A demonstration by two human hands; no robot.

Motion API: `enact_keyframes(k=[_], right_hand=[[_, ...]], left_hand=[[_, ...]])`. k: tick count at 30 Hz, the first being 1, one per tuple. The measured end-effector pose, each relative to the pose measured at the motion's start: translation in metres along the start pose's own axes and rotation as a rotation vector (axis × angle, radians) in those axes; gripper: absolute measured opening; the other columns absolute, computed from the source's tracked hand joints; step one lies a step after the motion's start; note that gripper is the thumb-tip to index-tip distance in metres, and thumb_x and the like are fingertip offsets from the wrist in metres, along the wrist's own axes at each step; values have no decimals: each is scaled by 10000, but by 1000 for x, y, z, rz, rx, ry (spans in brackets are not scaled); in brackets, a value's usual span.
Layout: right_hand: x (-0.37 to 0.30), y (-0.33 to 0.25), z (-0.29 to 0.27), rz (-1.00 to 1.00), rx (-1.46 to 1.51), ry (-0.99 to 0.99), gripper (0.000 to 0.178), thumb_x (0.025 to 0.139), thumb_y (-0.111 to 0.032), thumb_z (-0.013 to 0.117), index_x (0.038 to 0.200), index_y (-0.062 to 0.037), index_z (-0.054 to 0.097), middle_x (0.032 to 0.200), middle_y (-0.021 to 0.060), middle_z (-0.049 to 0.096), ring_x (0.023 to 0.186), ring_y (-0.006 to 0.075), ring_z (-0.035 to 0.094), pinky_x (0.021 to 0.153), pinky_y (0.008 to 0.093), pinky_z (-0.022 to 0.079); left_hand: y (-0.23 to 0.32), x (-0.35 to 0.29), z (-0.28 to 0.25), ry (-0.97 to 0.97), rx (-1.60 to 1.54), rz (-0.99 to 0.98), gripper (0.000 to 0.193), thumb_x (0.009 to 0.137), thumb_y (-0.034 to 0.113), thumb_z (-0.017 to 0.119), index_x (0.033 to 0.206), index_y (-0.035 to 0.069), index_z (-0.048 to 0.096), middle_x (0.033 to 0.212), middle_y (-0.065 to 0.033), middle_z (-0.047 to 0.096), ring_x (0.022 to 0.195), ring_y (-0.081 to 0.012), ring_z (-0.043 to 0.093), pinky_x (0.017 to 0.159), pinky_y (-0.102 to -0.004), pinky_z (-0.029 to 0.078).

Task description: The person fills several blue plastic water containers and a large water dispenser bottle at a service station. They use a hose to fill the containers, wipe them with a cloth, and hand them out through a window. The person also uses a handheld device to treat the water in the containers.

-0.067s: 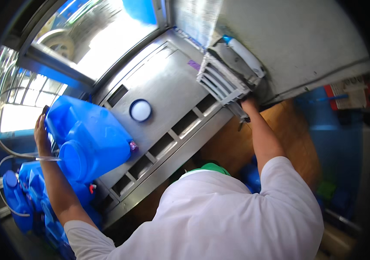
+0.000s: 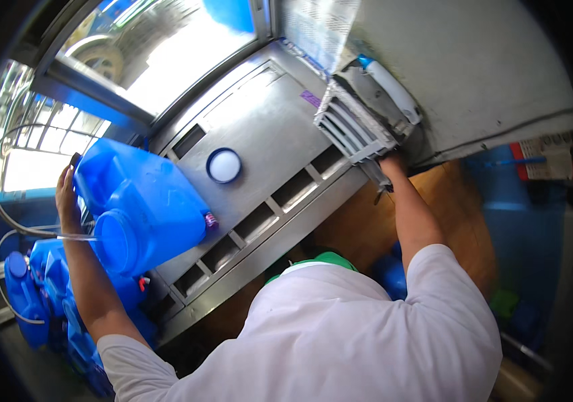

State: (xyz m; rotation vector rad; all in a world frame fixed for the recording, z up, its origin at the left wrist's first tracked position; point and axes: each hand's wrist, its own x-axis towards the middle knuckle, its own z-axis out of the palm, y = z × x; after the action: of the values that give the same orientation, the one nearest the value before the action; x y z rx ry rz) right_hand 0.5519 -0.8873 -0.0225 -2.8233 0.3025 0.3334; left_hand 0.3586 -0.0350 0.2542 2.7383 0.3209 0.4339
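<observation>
A big blue plastic jug (image 2: 159,194), with a wide round blue lid (image 2: 115,234) facing me and a small red tap at its far corner, stands on the left end of a steel counter (image 2: 259,114). Beside its left side my left hand (image 2: 66,201) is raised, fingers stretched upward, with the fingertips at a small black part (image 2: 75,159). A clear tube (image 2: 78,237) crosses in front of that wrist toward the lid. My right hand (image 2: 392,164) reaches to the near corner of a slatted metal box (image 2: 357,127) at the counter's right end; its fingers are hidden there.
A white round cap with a dark blue rim (image 2: 223,165) lies on the counter. More blue jugs (image 2: 38,281) crowd the floor at lower left. A person in a white shirt (image 2: 340,328) fills the lower middle. A white wall (image 2: 461,67) bounds the right; a window (image 2: 165,60) stands behind.
The whole view has shifted slightly, so the counter and box sit a little farther right and up. Both hands keep their places beside the jug and the box.
</observation>
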Motion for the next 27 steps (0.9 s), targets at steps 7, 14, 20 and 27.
enact_keyframes(k=[7, 14, 20, 27], right_hand=[[9, 3, -3, 103, 48, 83, 434, 851, -363, 538, 1176, -82, 603, 1194, 211, 598, 1105, 390, 570, 883, 480, 484], [16, 33, -10, 81, -100, 63, 438, 871, -438, 495, 1084, -82, 635, 1107, 217, 633, 1038, 433, 589, 826, 514, 483], [-14, 36, -28, -130, 170, 152, 295, 824, -327, 616, 947, -67, 685, 950, 196, 669, 907, 408, 623, 749, 455, 489], [-41, 34, -52, 315, 911, 46, 156, 845, -91, 647, 972, 0, 652, 757, 35, 644, 571, 104, 600, 488, 241, 435]], left_hand=[[65, 30, 12, 13, -694, -427, 455, 949, 303, 559, 1318, 42, 510, 1185, -114, 608, 1101, -191, 563, 952, -299, 436], [64, 33, 20, 143, -639, -570, 647, 856, 361, 698, 1366, 52, 449, 1146, -158, 619, 1008, -196, 606, 856, -280, 490], [58, 45, 30, 116, -527, -466, 465, 876, 282, 676, 1267, 52, 576, 1188, -93, 616, 1119, -181, 574, 937, -280, 454], [-2, 47, 34, 82, -752, -500, 570, 910, 343, 631, 1362, 49, 448, 1268, -153, 557, 1102, -221, 590, 913, -315, 498]])
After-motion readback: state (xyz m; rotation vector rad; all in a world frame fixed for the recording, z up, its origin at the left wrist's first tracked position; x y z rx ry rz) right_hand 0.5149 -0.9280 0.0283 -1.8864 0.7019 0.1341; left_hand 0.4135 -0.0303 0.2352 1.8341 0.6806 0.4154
